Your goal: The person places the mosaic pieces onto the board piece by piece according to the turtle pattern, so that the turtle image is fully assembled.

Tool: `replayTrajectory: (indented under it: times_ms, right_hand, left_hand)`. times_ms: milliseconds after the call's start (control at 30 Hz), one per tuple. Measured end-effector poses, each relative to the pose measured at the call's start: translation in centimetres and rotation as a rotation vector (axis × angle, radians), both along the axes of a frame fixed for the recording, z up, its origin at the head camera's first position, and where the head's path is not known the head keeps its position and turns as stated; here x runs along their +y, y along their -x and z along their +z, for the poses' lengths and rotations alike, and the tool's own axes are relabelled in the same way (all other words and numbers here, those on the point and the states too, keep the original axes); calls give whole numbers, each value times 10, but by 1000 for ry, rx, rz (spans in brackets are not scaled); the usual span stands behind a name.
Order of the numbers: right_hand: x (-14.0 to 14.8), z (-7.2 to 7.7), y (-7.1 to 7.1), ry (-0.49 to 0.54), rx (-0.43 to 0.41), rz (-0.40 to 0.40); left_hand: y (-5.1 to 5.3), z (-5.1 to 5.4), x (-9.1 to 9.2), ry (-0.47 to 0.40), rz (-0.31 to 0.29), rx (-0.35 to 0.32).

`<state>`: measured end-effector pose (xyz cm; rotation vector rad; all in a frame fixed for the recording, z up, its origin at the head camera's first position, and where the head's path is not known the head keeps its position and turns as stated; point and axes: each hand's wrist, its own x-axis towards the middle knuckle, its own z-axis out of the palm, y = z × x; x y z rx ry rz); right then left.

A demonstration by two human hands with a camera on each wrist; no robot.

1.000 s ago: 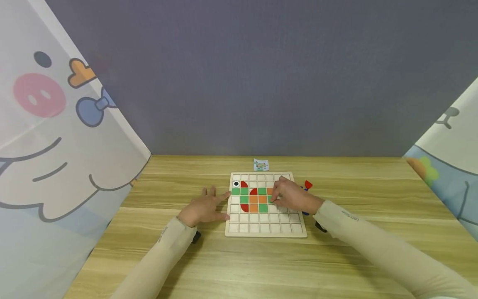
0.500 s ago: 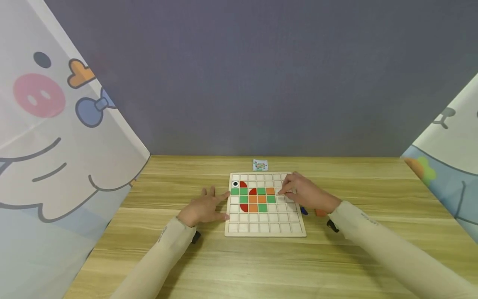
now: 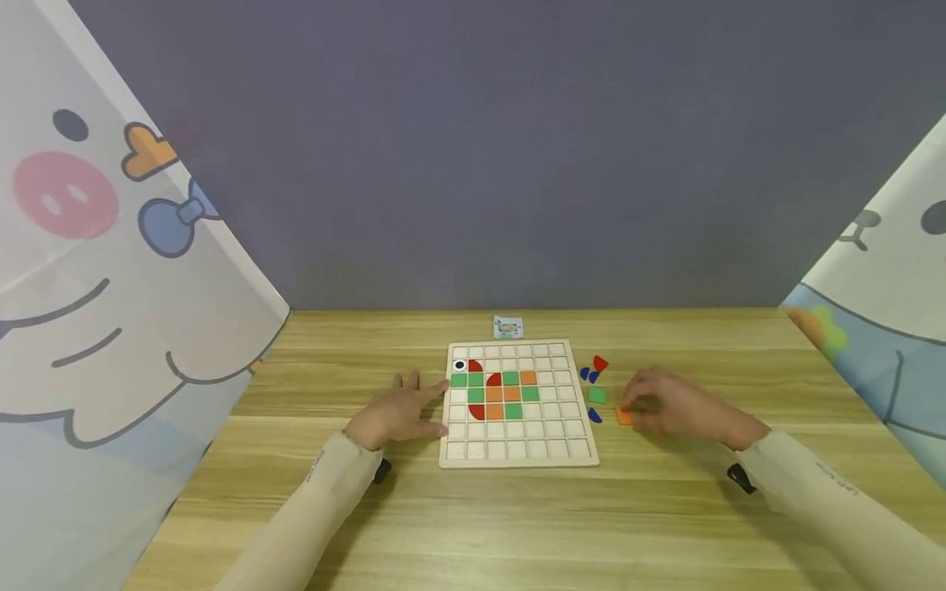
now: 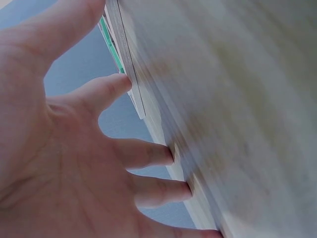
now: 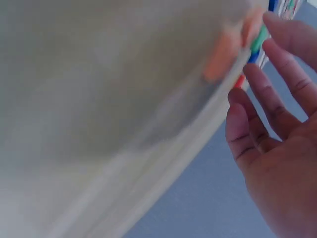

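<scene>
A square wooden grid board (image 3: 517, 443) lies on the table, with green, orange and red pieces and a white eye tile (image 3: 460, 365) in its cells. My left hand (image 3: 395, 414) rests spread at the board's left edge; its thumb and forefinger touch the rim and the other fingertips are on the table. Right of the board my right hand (image 3: 676, 408) is low over the table, fingers loosely bent, its fingertips at an orange square tile (image 3: 625, 417). In the right wrist view, blurred, two orange pieces (image 5: 220, 54) appear near the fingertips; whether they touch is unclear.
Between board and right hand lie a green square tile (image 3: 597, 396), a red quarter-round piece (image 3: 600, 363) and several blue pieces (image 3: 594, 415). A small picture card (image 3: 507, 327) lies behind the board. A grey panel (image 3: 517, 164) stands at the table's back edge.
My right hand has left the board's right part and moved right to the orange tile, uncovering the loose pieces. The left hand stays at the board's edge. The head view has shifted slightly.
</scene>
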<state>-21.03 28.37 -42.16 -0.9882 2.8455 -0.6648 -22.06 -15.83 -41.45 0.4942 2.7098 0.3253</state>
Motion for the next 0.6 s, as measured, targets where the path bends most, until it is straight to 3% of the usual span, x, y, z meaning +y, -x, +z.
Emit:
replayTrajectory:
  times_ms: [100,233,600]
  right_hand:
    - [1,-6,-10,17,51,40]
    - [0,-10,-16,34,95,28]
    - [-10,-11,-11,53,180,-33]
  left_hand:
    - [-1,0,0,-3,6,-1]
    - [-1,-1,0,-7,7,0]
    - [1,-3,0,2,-2,19]
